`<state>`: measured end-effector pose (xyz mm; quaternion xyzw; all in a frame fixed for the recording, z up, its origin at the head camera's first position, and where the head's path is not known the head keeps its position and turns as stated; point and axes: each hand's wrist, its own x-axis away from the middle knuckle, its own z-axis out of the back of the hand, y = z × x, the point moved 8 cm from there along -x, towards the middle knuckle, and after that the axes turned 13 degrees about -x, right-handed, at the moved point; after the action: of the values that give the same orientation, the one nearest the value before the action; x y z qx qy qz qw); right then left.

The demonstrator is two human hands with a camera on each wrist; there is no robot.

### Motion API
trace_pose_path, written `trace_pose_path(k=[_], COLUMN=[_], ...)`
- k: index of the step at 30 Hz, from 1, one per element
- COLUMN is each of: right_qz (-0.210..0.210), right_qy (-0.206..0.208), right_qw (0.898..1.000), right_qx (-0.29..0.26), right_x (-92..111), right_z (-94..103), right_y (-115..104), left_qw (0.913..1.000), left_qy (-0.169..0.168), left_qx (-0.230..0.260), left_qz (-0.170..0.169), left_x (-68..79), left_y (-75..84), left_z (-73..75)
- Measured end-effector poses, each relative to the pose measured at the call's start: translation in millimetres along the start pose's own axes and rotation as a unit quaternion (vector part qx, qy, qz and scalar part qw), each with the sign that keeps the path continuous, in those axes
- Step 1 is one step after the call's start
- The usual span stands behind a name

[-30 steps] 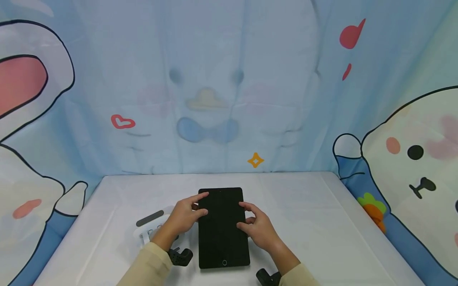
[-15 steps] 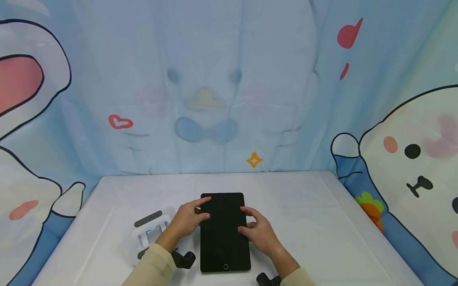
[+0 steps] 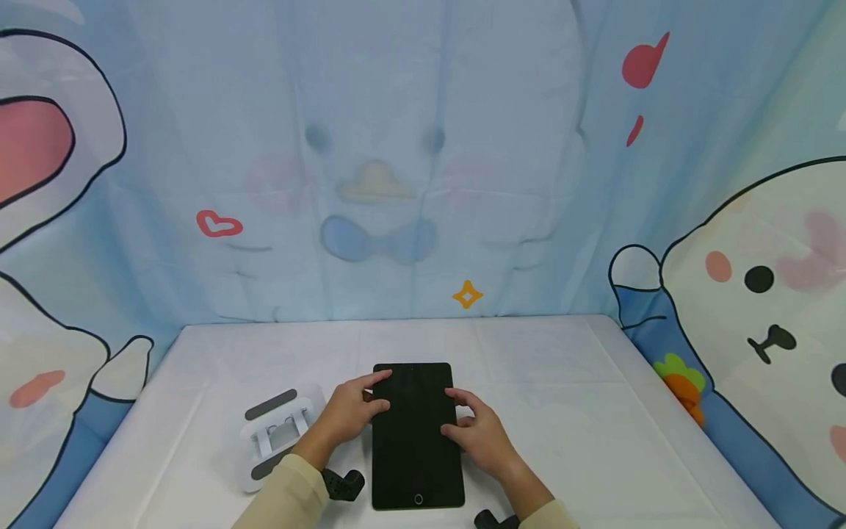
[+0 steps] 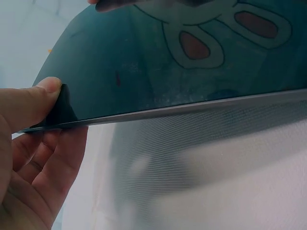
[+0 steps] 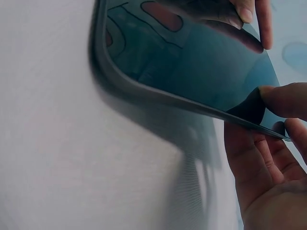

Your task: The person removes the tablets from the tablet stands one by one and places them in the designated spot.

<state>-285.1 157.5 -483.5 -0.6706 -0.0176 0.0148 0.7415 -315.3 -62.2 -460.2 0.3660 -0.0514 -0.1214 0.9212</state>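
Note:
A black tablet (image 3: pixel 418 441) faces up in the middle of the head view, its round button at the near end. My left hand (image 3: pixel 350 410) grips its left edge near the far end, thumb on the screen and other fingers underneath, as the left wrist view of the tablet (image 4: pixel 158 72) shows. On the opposite edge, my right hand (image 3: pixel 479 432) pinches it between thumb and fingers. Fingers reach beneath the tablet (image 5: pixel 192 67) in the right wrist view, and a shadow falls on the cloth below. Whether its near end touches the table cannot be told.
Left of the tablet lies a white folding stand (image 3: pixel 280 435) with grey pads, partly hidden by my left forearm. White cloth covers the table (image 3: pixel 562 426). Behind it hangs a blue curtain (image 3: pixel 529 147) with cartoon animals.
Both hands have brought the tablet slightly nearer to me, keeping their grip. More of the white stand shows beside my left forearm. The head view has shifted a little.

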Motion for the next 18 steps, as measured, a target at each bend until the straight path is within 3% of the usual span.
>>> trace_pose_path(k=[10,18], right_qz=[-0.001,-0.001], right_qy=[-0.015,-0.022], right_qw=[1.0,1.0], right_qx=[-0.003,0.009], right_x=[-0.8,-0.8], right_z=[-0.5,-0.6], right_y=[3.9,7.9], left_qw=[0.9999,0.9994], left_qy=[-0.01,-0.006], left_qx=[-0.001,-0.032], left_qz=[0.001,-0.011], left_x=[0.8,1.5], left_y=[-3.2,-4.9], left_z=[-4.3,-8.6])
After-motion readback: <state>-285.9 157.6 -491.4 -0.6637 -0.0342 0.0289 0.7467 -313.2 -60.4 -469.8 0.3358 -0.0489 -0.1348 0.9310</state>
